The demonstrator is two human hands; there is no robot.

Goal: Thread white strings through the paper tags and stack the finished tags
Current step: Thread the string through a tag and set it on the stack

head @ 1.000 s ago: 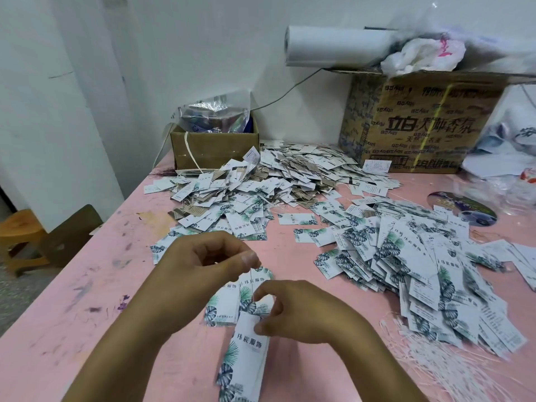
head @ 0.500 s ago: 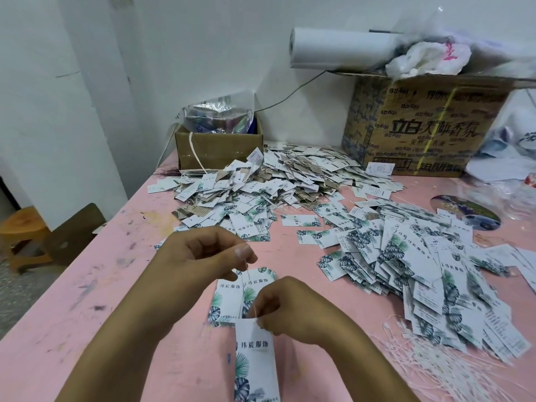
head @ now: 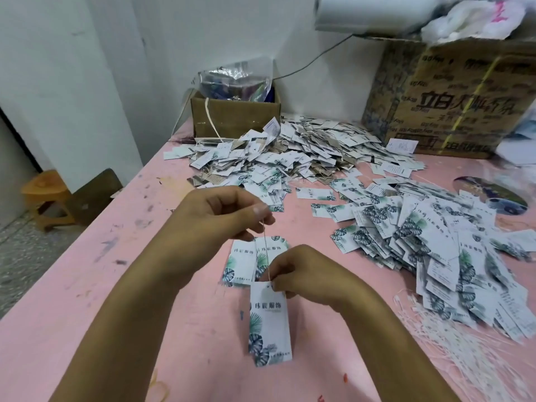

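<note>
Here, the left hand (head: 220,219) pinches the upper end of a white string (head: 266,248) between thumb and forefinger. The right hand (head: 307,274), lower and slightly apart from it, pinches the top edge of a leaf-printed paper tag (head: 269,323) beside its hole. The string runs taut down to the tag, which hangs upright above the pink table (head: 116,285). Two matching tags (head: 242,262) lie flat behind the hands. A loose tag pile (head: 435,256) and a string bundle (head: 464,352) lie to the right.
</note>
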